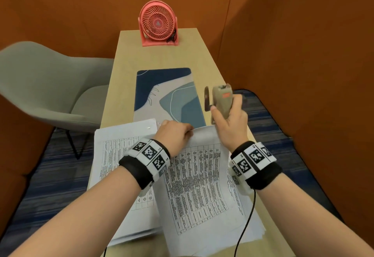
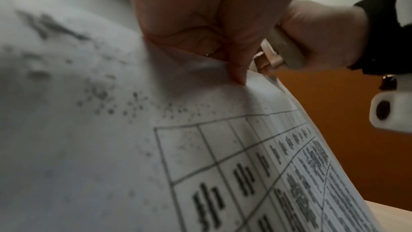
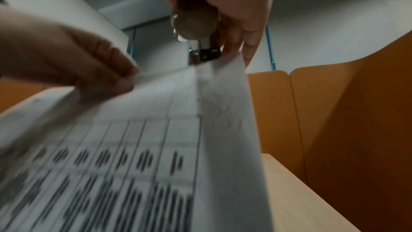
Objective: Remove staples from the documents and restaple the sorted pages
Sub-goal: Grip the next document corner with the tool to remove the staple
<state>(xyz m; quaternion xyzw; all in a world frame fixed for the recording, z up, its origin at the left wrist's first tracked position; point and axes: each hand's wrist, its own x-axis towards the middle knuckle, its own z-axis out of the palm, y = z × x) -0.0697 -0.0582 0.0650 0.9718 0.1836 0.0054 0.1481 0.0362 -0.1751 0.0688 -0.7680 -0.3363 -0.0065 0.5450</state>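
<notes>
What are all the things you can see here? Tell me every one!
fan: one, pink, far end of the desk.
desk: one, light wood, in the middle.
mat: one, blue and grey, on the desk beyond the papers.
chair: one, grey, left of the desk.
walls: orange, around the desk.
papers: two white stacks with printed tables, at the near end of the desk; the right one lifted at its top edge.
stapler: one, beige, at the right stack's top corner.
wristbands: two, black and white, one on each wrist.
left hand: pinches the right stack's top edge.
right hand: grips the stapler.
</notes>
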